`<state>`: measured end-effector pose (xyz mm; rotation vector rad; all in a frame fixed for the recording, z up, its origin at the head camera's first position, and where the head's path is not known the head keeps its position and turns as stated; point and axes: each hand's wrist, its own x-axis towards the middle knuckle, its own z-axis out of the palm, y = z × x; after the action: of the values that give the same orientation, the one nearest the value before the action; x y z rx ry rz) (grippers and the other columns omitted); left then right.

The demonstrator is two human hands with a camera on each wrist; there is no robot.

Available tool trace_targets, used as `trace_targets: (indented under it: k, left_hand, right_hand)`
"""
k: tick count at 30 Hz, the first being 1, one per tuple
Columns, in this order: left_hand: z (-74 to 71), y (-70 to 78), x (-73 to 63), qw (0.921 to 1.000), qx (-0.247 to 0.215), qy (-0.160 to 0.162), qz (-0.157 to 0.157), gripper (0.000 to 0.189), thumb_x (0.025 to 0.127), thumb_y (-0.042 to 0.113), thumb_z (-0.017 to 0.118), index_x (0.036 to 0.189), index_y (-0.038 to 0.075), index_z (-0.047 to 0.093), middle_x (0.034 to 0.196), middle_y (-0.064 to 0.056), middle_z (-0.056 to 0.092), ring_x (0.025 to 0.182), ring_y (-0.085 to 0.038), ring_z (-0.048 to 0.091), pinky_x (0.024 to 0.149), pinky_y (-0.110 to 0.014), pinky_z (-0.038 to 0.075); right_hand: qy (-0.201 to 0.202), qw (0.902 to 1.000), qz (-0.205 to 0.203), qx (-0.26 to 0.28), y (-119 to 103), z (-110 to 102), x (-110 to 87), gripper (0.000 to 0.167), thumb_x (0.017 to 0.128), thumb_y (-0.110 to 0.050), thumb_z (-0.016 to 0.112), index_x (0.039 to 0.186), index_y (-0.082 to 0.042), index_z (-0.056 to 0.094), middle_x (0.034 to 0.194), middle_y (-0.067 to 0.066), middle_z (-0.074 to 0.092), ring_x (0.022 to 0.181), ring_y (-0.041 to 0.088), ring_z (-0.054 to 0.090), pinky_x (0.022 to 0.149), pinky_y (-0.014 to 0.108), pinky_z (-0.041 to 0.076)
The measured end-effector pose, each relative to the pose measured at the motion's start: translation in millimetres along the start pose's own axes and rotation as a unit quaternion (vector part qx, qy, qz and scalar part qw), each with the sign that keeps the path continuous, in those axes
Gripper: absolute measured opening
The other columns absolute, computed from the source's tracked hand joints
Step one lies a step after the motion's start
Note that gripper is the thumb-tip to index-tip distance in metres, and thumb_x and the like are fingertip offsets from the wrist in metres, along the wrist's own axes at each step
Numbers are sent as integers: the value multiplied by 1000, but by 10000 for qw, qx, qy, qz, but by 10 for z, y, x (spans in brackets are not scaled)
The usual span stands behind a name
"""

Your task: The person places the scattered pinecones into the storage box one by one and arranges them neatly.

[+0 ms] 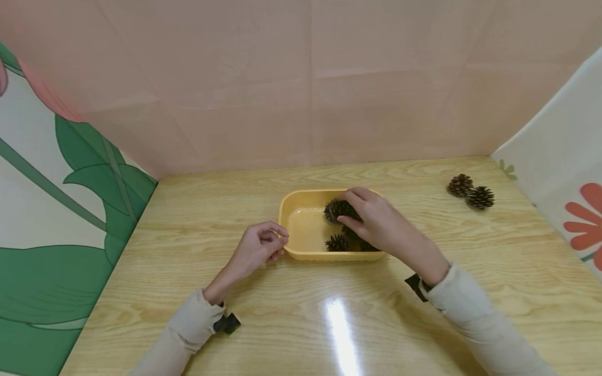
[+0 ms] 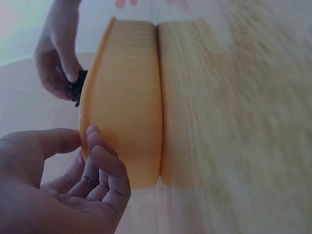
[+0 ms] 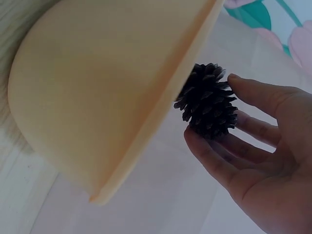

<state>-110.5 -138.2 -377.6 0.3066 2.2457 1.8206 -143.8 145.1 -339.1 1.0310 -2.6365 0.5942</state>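
A yellow plastic basin (image 1: 301, 255) stands on the wooden table, with several pine cones (image 1: 337, 243) gathered in its right part. My right hand (image 1: 378, 222) grips another pine cone (image 3: 208, 103) between thumb and fingers, at rim height over the basin's right side. At the basin's left end, my left hand (image 1: 256, 249) pinches the rim (image 2: 84, 114) between thumb and fingertips. Some of the cones inside are partly hidden beneath my right hand.
Two more pine cones, one browner (image 1: 460, 185) and one darker (image 1: 480, 198), lie together at the table's far right. A pink cloth wall (image 1: 310, 94) rises behind the table (image 1: 211, 209). Printed cloths flank both sides.
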Motion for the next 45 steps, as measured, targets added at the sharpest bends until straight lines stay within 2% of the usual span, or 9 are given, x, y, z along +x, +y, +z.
trace_targets:
  k: [5, 9, 12, 20, 24, 29, 33, 40, 45]
  left_hand:
    - [2, -4, 1, 10000, -30, -2, -22, 16, 95, 0, 64, 104, -13, 64, 76, -30, 65, 57, -21, 55, 50, -26, 44]
    - [-1, -23, 0, 10000, -42, -29, 32, 16, 95, -1, 64, 104, -14, 63, 76, -31, 64, 56, -19, 55, 49, -26, 45]
    - [-1, -33, 7, 10000, -20, -35, 27, 16, 95, -1, 64, 104, -14, 63, 76, -31, 64, 56, -18, 55, 49, -25, 45]
    - [-29, -278, 109, 10000, 22, -3, -27, 17, 96, 3, 64, 106, -11, 65, 77, -29, 65, 56, -19, 55, 49, -26, 45]
    - [-36, -327, 120, 10000, 5, 18, 52, 17, 96, 6, 66, 106, -8, 66, 76, -24, 66, 56, -19, 55, 48, -26, 45]
    - [-38, -325, 113, 9999, 44, 21, 123, 17, 96, 9, 68, 104, -6, 67, 73, -17, 67, 56, -18, 56, 48, -25, 46]
    - [-38, -318, 108, 9999, 53, 10, 138, 18, 96, 11, 68, 103, -5, 67, 73, -16, 67, 56, -18, 57, 49, -25, 46]
    - [-36, -323, 119, 10000, 30, 26, 18, 18, 96, 8, 67, 106, -7, 67, 75, -22, 67, 56, -18, 56, 49, -25, 45]
    - [-25, -259, 109, 10000, 13, 3, -51, 17, 96, 3, 64, 106, -11, 65, 76, -27, 65, 56, -20, 55, 49, -25, 44]
  right_hand:
    - [-30, 9998, -176, 5, -35, 65, 12, 37, 90, -16, 76, 120, 0, 63, 112, 14, 66, 95, 27, 67, 77, 39, 58]
    - [-103, 9998, -144, -51, -59, 123, 10, 37, 90, -18, 76, 120, -1, 64, 112, 15, 66, 93, 27, 67, 73, 37, 58]
    - [-153, 9998, -95, -86, -72, 168, 7, 37, 90, -19, 76, 120, -2, 64, 114, 15, 65, 100, 29, 66, 77, 39, 58]
    - [-259, 9996, -36, -46, -80, 254, -8, 37, 90, -21, 77, 120, -3, 65, 114, 13, 65, 105, 26, 62, 80, 38, 57]
    - [-382, 9992, 74, 4, -72, 290, -17, 37, 91, -22, 76, 121, -4, 65, 115, 11, 65, 104, 24, 61, 79, 37, 56]
    - [-437, 9989, 142, -1, -61, 329, -20, 37, 92, -23, 74, 122, -4, 65, 116, 12, 64, 103, 24, 62, 78, 37, 57]
    - [-428, 9990, 146, -35, -57, 347, -18, 37, 92, -23, 74, 122, -4, 65, 116, 14, 65, 104, 26, 63, 79, 38, 57]
    - [-477, 9987, 177, -103, -53, 360, -13, 37, 94, -23, 72, 123, -1, 65, 117, 16, 65, 108, 30, 62, 83, 42, 56]
    - [-575, 9980, 205, -178, -50, 373, -13, 37, 95, -25, 71, 122, -2, 65, 116, 16, 66, 104, 29, 63, 80, 41, 57]
